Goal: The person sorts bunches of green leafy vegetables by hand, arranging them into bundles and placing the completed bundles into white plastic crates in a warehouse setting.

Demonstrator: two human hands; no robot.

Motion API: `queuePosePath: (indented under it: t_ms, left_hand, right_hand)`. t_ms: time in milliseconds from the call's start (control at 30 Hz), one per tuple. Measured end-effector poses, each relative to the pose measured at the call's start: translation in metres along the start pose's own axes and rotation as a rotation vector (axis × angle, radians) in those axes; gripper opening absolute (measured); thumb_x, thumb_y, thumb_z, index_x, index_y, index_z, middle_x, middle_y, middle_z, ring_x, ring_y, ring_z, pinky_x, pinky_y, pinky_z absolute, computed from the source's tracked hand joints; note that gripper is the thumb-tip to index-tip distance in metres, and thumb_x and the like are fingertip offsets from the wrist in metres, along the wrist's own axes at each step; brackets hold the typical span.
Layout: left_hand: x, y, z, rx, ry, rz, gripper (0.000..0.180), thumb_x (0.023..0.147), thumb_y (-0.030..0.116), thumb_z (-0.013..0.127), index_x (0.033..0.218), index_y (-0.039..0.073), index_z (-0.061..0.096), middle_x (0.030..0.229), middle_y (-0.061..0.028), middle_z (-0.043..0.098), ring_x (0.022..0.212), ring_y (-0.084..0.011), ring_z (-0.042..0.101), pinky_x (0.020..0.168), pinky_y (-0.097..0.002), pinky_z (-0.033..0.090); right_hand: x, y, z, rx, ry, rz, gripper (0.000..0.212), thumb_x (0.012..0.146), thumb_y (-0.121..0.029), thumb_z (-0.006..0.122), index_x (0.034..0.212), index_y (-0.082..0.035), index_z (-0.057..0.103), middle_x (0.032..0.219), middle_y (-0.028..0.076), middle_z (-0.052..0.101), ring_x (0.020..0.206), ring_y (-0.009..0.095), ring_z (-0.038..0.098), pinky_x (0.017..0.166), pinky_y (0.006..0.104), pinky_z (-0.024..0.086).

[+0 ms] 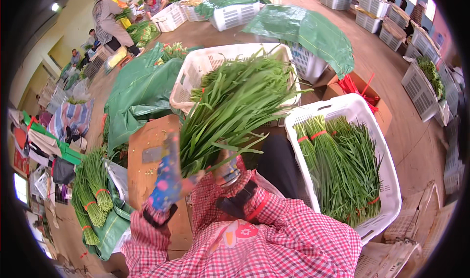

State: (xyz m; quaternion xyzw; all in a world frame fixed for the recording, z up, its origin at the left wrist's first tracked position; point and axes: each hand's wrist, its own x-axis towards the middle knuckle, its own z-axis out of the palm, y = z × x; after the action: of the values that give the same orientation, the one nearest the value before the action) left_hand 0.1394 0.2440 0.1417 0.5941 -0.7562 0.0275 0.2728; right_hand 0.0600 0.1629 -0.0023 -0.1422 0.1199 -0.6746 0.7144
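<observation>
In front of me is a large loose bunch of garlic chives (225, 111), its long leaves spreading up over the white crate (178, 94) behind. My right hand (227, 170), in a patterned glove, is closed round the lower part of the bunch; leaves cover some of its fingers. On the left side of the bunch my left hand (169, 172), in a blue patterned glove, is blurred, fingers pointing up and thumb apart. Behind it lies a wooden board (139, 180) with a flat grey metal piece (152, 154) and small yellowish bits.
At right stands a white crate (391, 180) of red-banded chive bundles (338, 165). Other banded bundles (93, 194) lie at left. Green sheeting (142, 92) flanks the board. Red strips (357, 89) fill a cardboard box (384, 114). Several people work farther back, one person (110, 23) standing.
</observation>
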Motion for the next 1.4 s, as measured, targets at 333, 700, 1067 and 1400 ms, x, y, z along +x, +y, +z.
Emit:
queuePosePath:
  t_ms: [333, 700, 1067, 1400]
  left_hand:
    - [0.009, -0.086, 0.077, -0.974, -0.067, -0.46, 0.052, 0.078, 0.013, 0.067, 0.124, 0.0, 0.047, 0.106, -0.0102, 0.062, 0.095, -0.0169, 0.057, 0.087, -0.0318, 0.044]
    - [0.01, -0.105, 0.099, -1.038, 0.019, -0.502, 0.032, 0.082, 0.01, 0.065, 0.109, -0.003, 0.055, 0.094, -0.0078, 0.064, 0.081, -0.0146, 0.06, 0.076, -0.0293, 0.051]
    - [0.003, -0.068, 0.083, -0.264, 0.061, -0.29, 0.048, 0.077, 0.026, 0.069, 0.115, 0.001, 0.054, 0.095, -0.0207, 0.064, 0.082, -0.0368, 0.061, 0.069, -0.0392, 0.049]
    - [-0.037, -0.146, 0.117, -1.024, 0.006, -0.465, 0.041, 0.093, 0.019, 0.044, 0.123, -0.008, 0.042, 0.12, -0.0268, 0.053, 0.111, -0.0314, 0.054, 0.086, -0.0371, 0.047]
  right_hand:
    - [-0.016, -0.03, 0.025, -0.337, 0.163, 0.067, 0.019, 0.083, -0.015, 0.057, 0.091, 0.0, 0.063, 0.084, 0.007, 0.063, 0.075, 0.018, 0.059, 0.07, 0.0327, 0.048]
    - [-0.016, 0.002, -0.067, 0.123, -0.084, 0.144, 0.027, 0.084, -0.023, 0.059, 0.099, -0.002, 0.056, 0.108, 0.009, 0.057, 0.101, 0.022, 0.054, 0.09, 0.0378, 0.044]
    - [-0.022, -0.029, -0.055, -1.158, -0.522, -0.21, 0.038, 0.099, -0.017, 0.029, 0.134, -0.002, 0.033, 0.133, 0.016, 0.045, 0.119, 0.026, 0.046, 0.103, 0.0384, 0.035]
    - [0.006, 0.026, -0.115, -0.535, 0.141, 0.045, 0.03, 0.079, -0.023, 0.064, 0.09, 0.004, 0.065, 0.091, 0.013, 0.066, 0.078, 0.02, 0.063, 0.07, 0.0336, 0.051]
